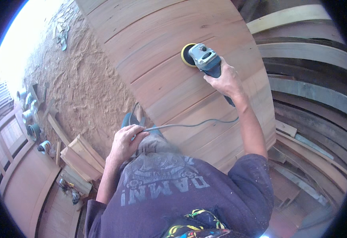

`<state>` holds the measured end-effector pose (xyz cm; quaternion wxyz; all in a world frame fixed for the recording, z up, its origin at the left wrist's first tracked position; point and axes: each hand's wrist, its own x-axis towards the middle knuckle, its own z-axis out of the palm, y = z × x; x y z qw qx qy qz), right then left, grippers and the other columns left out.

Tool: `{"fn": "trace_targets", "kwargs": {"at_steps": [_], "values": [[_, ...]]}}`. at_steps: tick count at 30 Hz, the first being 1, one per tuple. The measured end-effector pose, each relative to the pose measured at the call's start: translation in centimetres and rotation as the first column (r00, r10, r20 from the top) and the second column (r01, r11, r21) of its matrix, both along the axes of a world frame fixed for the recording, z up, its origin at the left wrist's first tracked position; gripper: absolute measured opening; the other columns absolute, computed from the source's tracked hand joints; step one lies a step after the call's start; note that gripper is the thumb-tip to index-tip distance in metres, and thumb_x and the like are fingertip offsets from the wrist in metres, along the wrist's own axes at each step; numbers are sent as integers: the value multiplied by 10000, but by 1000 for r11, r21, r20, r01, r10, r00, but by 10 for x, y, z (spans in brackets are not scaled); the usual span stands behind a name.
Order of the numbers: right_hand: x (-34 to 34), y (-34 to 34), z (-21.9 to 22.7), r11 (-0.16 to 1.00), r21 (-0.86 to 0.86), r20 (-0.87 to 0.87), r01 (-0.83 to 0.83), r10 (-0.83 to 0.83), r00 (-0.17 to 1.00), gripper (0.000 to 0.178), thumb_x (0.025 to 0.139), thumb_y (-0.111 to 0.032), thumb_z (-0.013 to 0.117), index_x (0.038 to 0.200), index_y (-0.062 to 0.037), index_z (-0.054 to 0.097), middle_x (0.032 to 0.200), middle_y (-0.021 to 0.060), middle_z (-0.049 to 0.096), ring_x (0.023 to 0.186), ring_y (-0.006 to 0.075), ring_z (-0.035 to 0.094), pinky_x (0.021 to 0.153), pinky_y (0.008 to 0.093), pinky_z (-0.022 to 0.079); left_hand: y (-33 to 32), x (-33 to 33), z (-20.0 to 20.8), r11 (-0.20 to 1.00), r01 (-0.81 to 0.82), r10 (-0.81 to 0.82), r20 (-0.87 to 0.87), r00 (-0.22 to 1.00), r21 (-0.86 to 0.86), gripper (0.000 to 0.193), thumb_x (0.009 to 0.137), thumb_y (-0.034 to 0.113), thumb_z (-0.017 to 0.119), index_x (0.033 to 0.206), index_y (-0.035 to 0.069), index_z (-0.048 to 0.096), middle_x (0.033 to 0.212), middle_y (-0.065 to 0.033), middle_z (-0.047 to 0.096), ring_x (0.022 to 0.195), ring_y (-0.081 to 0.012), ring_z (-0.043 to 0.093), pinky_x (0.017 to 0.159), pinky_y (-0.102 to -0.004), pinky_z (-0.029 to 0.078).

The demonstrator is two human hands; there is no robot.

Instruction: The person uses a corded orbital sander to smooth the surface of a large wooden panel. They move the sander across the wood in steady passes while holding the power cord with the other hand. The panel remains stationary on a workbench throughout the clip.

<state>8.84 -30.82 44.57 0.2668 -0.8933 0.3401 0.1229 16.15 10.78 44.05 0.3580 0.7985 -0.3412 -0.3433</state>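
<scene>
My right hand (227, 80) is wrapped round the body of an angle grinder (206, 59) fitted with a round sanding disc (188, 55), black with a yellow rim. The disc is at the face of a broad wooden panel (161, 51) with grooves between its boards; whether it touches cannot be made out. My left hand (128, 139), in front of my body, is closed on the grey power cord (189, 125). From there the cord runs right across the panel toward my right forearm, and a loop of it hangs by my legs.
Sawdust-covered ground (90, 87) lies left of the panel. Stacked planks (316, 91) fill the right side. At lower left are wood blocks (82, 156), a framed wooden door (26, 182) and a small power tool (68, 188). Wood scraps (64, 20) lie at the far left.
</scene>
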Motion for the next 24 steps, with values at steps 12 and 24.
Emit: {"fn": "trace_targets", "kwargs": {"at_steps": [12, 24], "values": [[-20, -89, -20, 990, 0, 143, 139, -138, 980, 738, 800, -302, 915, 1439, -31, 663, 1253, 285, 779, 1220, 458, 748, 1058, 494, 592, -47, 9, 3, 992, 123, -123, 0, 992, 3, 169, 990, 190, 811, 1039, 32, 780, 896, -131, 757, 870, -342, 761, 762, -455, 597], [-39, -201, -30, 976, -48, 153, 215, -205, 967, 640, 765, -358, 896, 1296, -28, 756, 1184, 256, 805, 1127, 423, 775, 1014, 476, 597, -97, 13, 5, 969, 245, -244, -30, 969, 21, 171, 1011, 205, 806, 1030, 40, 767, 855, -122, 732, 834, -330, 749, 724, -454, 580]]}}
